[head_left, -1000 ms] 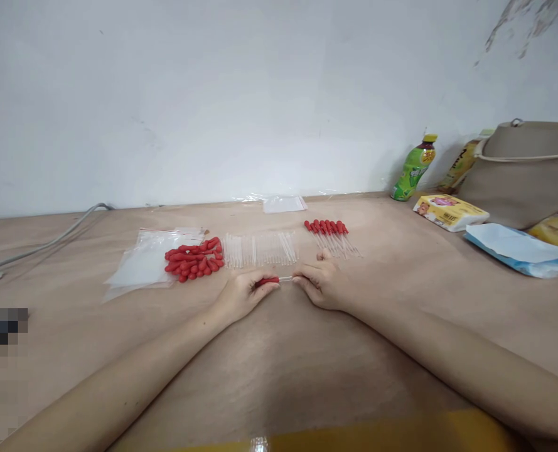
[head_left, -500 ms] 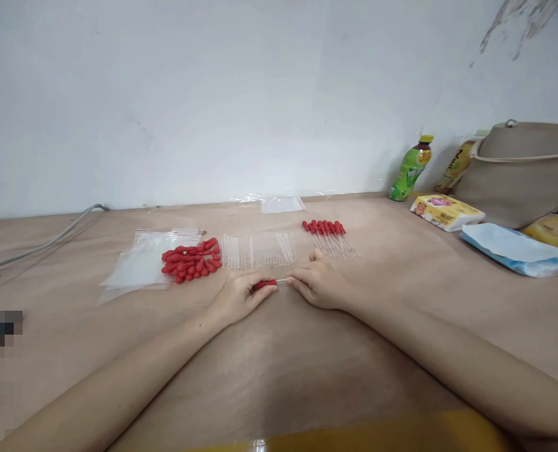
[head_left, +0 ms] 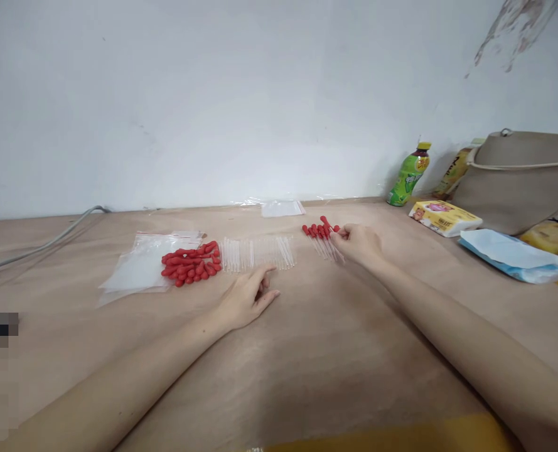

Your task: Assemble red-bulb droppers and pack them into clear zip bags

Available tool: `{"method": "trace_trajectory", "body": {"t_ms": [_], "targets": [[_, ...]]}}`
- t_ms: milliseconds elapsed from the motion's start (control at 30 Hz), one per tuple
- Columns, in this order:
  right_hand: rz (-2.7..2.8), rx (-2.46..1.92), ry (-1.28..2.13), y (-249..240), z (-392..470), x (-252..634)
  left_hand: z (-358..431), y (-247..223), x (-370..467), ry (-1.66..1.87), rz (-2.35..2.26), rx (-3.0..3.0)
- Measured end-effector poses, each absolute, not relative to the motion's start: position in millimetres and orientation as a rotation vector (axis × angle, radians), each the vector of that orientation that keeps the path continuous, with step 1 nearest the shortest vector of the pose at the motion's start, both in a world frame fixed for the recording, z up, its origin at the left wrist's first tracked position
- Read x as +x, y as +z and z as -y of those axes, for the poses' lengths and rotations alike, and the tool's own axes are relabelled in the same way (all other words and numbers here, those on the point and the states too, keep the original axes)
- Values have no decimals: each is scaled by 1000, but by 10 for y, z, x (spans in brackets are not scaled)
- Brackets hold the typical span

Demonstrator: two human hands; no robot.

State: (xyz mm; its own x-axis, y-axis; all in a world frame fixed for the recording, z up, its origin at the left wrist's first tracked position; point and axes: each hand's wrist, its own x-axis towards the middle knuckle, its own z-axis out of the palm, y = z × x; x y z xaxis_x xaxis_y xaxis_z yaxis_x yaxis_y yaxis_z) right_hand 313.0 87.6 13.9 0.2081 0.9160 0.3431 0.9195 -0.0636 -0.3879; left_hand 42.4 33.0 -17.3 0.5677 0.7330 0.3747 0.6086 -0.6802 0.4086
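My left hand (head_left: 248,298) rests on the brown table covering (head_left: 279,376) with fingers apart and nothing between them, just in front of a row of clear thin tubes (head_left: 257,252). My right hand (head_left: 358,243) pinches a red-bulbed dropper (head_left: 326,222) at the right side of a group of red-bulbed droppers (head_left: 314,231). Its bulb sticks out past my fingertips, while its tube is mostly hidden. Left of the clear tubes lies a pile of loose red rubber bulbs (head_left: 191,263), partly over clear plastic bags (head_left: 137,267).
A small clear bag (head_left: 282,208) lies by the wall. At the right are a green bottle (head_left: 408,176), a yellow tissue pack (head_left: 443,218), a blue and white packet (head_left: 514,254) and a grey bag (head_left: 523,182). A grey cable (head_left: 57,237) runs at the left.
My left hand has let go of the red bulb and its fingers have opened. My right hand has moved right and away from me, carrying the dropper to the group.
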Motion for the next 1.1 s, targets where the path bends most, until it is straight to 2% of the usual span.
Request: {"method": "trace_trajectory", "body": {"t_ms": [267,533,833,1100], "targets": [[1672,-2070,-101,-41,-1015,3201,-326,-169,430,763,-1130,2584],[1938,-1773,-171,47,-909,2798,-334,-172,433,816,-1078,2577],[2007,-2105,28,125,-1164,2306,-315,-114,436,837,-1005,2596],[2045,-2041,-116,60,-1046,2341,-315,-102,429,803,-1058,2620]]}}
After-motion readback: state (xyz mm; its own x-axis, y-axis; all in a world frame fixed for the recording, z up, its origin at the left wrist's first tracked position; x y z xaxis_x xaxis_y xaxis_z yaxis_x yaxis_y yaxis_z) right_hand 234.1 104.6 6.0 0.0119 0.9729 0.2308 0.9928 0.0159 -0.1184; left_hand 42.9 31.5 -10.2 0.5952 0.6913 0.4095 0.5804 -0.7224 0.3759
